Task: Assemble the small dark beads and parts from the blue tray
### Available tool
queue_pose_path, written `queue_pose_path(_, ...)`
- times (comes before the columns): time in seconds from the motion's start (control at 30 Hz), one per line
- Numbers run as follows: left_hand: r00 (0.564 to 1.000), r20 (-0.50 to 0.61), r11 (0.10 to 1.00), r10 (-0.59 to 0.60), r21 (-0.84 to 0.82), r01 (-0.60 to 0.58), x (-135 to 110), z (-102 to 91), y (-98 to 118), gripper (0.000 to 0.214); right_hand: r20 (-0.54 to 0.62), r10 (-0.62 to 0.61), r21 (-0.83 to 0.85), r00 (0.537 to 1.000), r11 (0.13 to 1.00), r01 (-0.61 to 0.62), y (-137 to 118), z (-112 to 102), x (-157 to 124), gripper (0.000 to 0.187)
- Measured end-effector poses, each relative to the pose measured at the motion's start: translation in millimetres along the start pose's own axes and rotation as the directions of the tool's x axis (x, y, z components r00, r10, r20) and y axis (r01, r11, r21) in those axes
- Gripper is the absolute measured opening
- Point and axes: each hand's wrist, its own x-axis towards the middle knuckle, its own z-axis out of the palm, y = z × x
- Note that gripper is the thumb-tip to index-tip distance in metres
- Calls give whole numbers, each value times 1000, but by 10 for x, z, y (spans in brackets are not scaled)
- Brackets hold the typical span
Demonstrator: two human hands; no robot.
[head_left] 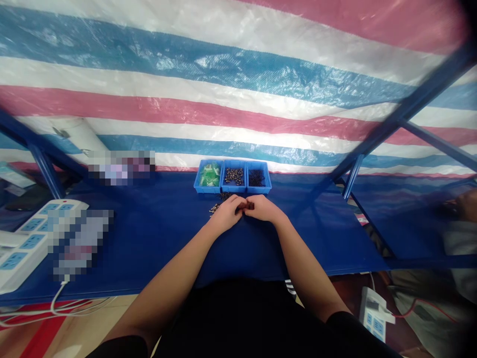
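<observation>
Both my hands rest together on the blue table (156, 238), just in front of three small blue bins. My left hand (225, 211) is curled, its fingertips pinching a small dark part (246, 205). My right hand (263, 207) is also closed and meets the left at that same dark part. A few loose small metal parts (216, 207) lie on the cloth beside my left hand. The left bin (208, 176) holds green pieces, the middle bin (234, 176) brownish metal parts, and the right bin (258, 177) black parts.
White power strips (26, 238) lie at the table's left edge, with cables trailing to the floor. A striped tarp (238, 89) hangs behind the table. Blue frame bars (395, 119) slant down on the right. Another power strip (374, 313) lies on the floor at lower right.
</observation>
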Motion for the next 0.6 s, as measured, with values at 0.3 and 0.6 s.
queue_pose_path(0.3,984,-167,997,-57,-54,48,0,-41,5,23,-102,-35,168,994,984,52,-43,0,-7,21)
queue_pose_path(0.6,968,-248,996,-32,-85,11,1,-44,6,24,-129,-109,56,986,992,117,-74,-21,-9,16)
